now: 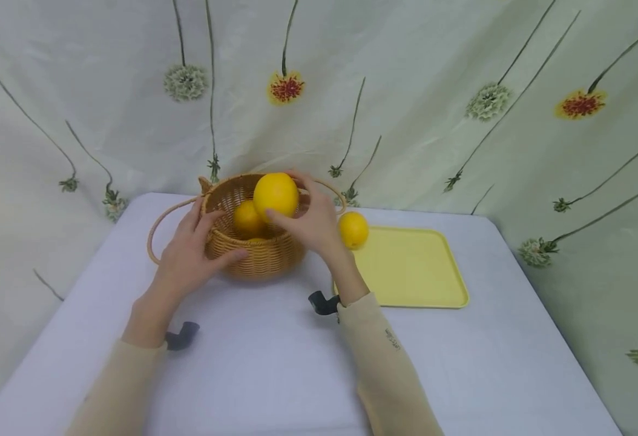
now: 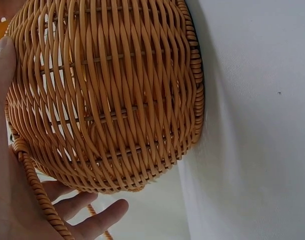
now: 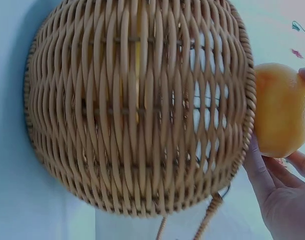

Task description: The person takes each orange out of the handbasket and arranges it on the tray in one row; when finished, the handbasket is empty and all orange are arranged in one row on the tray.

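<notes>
A round wicker basket [image 1: 261, 261] stands at the back of the table. My left hand [image 1: 185, 254] grips its left side, thumb along the front of the rim; in the left wrist view the fingers [image 2: 100, 220] spread around the wicker wall. My right hand [image 1: 315, 218] holds an orange [image 1: 276, 197] between thumb and fingers over the basket's opening. Seen from the right wrist, that orange [image 3: 280, 110] is just beyond the rim. Inside the basket lies another orange [image 1: 249, 219], with part of one more low behind the front rim.
A yellow rectangular tray [image 1: 411, 266] lies right of the basket, with a single orange [image 1: 354, 230] at its back left corner. Looped basket handles [image 1: 154, 233] stick out at both sides. A flowered cloth [image 1: 406, 109] hangs behind the white table [image 1: 264, 375].
</notes>
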{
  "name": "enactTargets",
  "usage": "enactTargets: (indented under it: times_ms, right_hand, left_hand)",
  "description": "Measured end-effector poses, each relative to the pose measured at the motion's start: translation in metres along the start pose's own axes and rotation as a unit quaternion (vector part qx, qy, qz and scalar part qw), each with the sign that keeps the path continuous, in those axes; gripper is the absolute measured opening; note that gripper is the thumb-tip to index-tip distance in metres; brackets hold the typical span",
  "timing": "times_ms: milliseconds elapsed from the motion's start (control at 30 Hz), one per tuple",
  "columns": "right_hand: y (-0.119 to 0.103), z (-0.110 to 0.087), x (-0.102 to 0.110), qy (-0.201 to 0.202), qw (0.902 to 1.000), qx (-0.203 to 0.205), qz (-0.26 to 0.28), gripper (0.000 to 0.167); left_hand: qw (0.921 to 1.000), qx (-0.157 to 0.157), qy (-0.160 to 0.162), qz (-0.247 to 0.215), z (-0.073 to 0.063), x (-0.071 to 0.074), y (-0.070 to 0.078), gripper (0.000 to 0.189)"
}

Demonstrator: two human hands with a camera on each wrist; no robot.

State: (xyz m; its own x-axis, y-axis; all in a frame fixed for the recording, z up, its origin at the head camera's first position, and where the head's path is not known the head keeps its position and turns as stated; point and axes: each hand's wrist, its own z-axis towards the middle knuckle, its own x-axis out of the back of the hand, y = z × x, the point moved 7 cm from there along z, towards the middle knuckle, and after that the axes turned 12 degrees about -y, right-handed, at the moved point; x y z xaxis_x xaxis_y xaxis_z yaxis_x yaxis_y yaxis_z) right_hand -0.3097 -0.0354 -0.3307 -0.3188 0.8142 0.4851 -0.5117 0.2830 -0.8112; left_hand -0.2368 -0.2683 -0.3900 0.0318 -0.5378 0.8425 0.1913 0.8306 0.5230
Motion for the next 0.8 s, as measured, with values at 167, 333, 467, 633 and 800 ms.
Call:
enactTargets:
  times_ms: [167,333,467,633,800]
  right_hand:
    - [0.004,-0.008,0.018,0.025,0.9994,0.017,0.018,0.071]
    - [0.015,-0.016,0.034,0.036,0.9991,0.012,0.016,0.070]
    - [0.023,-0.018,0.047,0.041,0.9992,-0.004,0.004,0.071]
    - [0.036,-0.024,0.071,0.056,0.9976,-0.035,-0.021,0.068]
    - [0.049,-0.036,0.091,0.059,0.9955,-0.060,-0.042,0.066]
  left_hand:
    - [1.0000,0.000,-0.001,-0.001,0.001,0.000,0.001,0.090]
    - [0.9999,0.006,-0.009,-0.004,-0.001,0.001,0.000,0.091]
    - [0.9999,0.009,-0.009,-0.002,-0.002,0.004,-0.001,0.092]
    - [1.0000,0.002,-0.006,0.001,0.000,0.001,-0.001,0.094]
    - [1.0000,-0.006,-0.002,0.003,0.001,-0.002,0.001,0.091]
